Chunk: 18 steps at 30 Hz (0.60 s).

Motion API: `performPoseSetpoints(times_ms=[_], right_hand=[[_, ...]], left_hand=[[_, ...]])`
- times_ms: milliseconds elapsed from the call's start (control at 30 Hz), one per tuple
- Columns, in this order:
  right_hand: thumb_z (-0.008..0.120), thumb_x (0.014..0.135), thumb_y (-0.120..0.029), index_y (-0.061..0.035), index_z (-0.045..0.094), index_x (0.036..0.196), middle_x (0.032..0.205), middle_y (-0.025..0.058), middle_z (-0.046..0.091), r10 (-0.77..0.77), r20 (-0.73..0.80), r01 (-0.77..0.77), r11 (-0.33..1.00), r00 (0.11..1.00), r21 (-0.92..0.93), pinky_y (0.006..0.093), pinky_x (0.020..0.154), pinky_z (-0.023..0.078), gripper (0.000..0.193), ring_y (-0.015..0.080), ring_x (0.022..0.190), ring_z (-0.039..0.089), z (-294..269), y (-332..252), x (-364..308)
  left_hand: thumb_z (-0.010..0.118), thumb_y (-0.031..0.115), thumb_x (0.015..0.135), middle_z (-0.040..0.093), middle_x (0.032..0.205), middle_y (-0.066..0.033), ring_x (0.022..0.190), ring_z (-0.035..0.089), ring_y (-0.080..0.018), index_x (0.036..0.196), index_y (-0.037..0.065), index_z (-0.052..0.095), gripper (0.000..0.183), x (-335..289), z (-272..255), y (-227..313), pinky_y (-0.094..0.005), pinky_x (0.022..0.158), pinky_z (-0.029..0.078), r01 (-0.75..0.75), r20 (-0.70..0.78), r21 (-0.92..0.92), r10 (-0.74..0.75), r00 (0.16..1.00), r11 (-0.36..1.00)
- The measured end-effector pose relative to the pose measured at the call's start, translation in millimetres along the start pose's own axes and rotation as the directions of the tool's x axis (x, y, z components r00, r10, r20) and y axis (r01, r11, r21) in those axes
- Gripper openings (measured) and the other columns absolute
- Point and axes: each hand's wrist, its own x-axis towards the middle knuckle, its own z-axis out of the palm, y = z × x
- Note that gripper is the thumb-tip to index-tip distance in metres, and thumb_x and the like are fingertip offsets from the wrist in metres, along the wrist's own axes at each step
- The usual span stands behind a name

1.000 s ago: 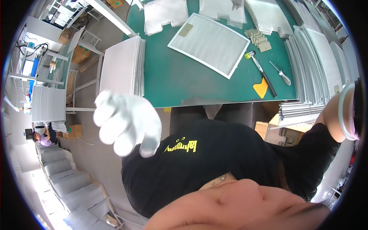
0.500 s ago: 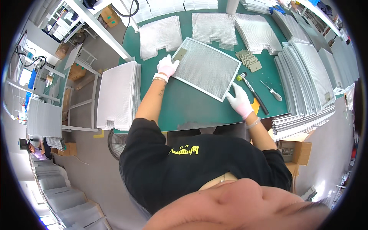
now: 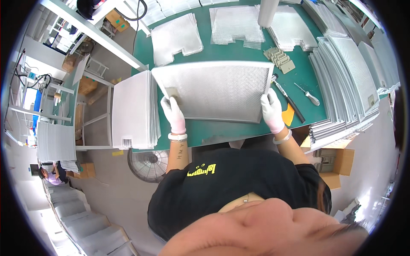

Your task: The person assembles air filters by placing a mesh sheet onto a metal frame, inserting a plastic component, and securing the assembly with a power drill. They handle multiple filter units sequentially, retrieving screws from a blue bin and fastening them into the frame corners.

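Note:
A framed metal mesh filter panel (image 3: 222,89) is held tilted up over the green table, its far edge raised. My left hand (image 3: 174,115), in a white glove, grips its left side beside a small beige plate (image 3: 174,94) set in the mesh. My gloved right hand (image 3: 272,112) is closed on the right side of the frame. Right of the panel lie a hammer (image 3: 291,104), a screwdriver (image 3: 307,94) with a pale handle, and a yellow flat piece (image 3: 288,115). Several beige plates (image 3: 279,59) overlap behind the right hand.
Notched mesh sheets stand in piles at the back (image 3: 177,38) and at the left edge (image 3: 133,109). Framed panels (image 3: 341,81) are stacked on the right. A grey post (image 3: 267,15) rises at the far side. A floor fan (image 3: 148,165) and an open cardboard box (image 3: 341,164) flank me.
The panel has been lifted from lying askew on the table, turned square to me and tilted up. My left hand has come nearer; my right hand now grips the frame's right side.

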Motion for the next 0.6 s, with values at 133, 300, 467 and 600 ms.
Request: performPoseSetpoints(times_ms=[133,300,467,600], right_hand=[[0.058,0.100,-0.014,-0.0003,0.057,0.118,0.098,-0.0001,0.059,-0.147,0.001,0.143,0.965,0.989,0.219,0.0293,0.085,0.047,0.023,0.0124,0.092,0.055,29.1,-12.0,-4.5],[0.062,0.095,-0.011,-0.0030,0.063,0.109,0.096,0.0076,0.063,-0.354,0.074,0.354,0.935,0.932,0.023,0.0328,0.080,0.050,0.016,0.0210,0.087,0.061,46.1,-12.9,-7.4],[0.068,0.086,-0.007,-0.0043,0.066,0.103,0.092,0.0101,0.064,-0.300,0.052,0.299,0.954,0.952,0.028,0.0360,0.078,0.051,0.017,0.0276,0.086,0.063,55.9,-2.1,-18.7],[0.065,0.089,-0.015,-0.0035,0.067,0.104,0.097,0.0108,0.066,-0.428,0.152,0.439,0.897,0.891,-0.048,0.0378,0.081,0.051,0.019,0.0292,0.090,0.064,35.6,-12.9,-14.1]], left_hand=[[0.058,0.011,0.096,0.030,0.152,-0.0198,0.142,0.031,-0.0300,0.152,-0.003,0.021,0.069,-0.6,2.9,27.5,-0.0421,0.117,0.023,-0.268,-0.217,0.008,0.264,0.940,0.963],[0.077,0.034,0.074,0.034,0.152,-0.0211,0.141,0.030,-0.0430,0.151,-0.004,0.028,0.099,-29.9,55.5,128.6,-0.0580,0.118,0.013,-0.820,-0.130,0.344,0.888,0.441,0.458],[0.080,0.040,0.065,0.062,0.088,-0.0083,0.087,0.058,-0.0297,0.096,0.006,0.067,0.048,-49.0,109.1,222.8,-0.0527,0.097,0.038,-0.861,0.543,0.204,0.678,0.495,0.465],[0.079,0.038,0.066,0.049,0.065,-0.0025,0.067,0.052,-0.0238,0.067,0.014,0.058,0.031,-51.9,119.1,208.4,-0.0463,0.085,0.041,-0.864,0.477,0.188,0.726,0.496,0.467]])
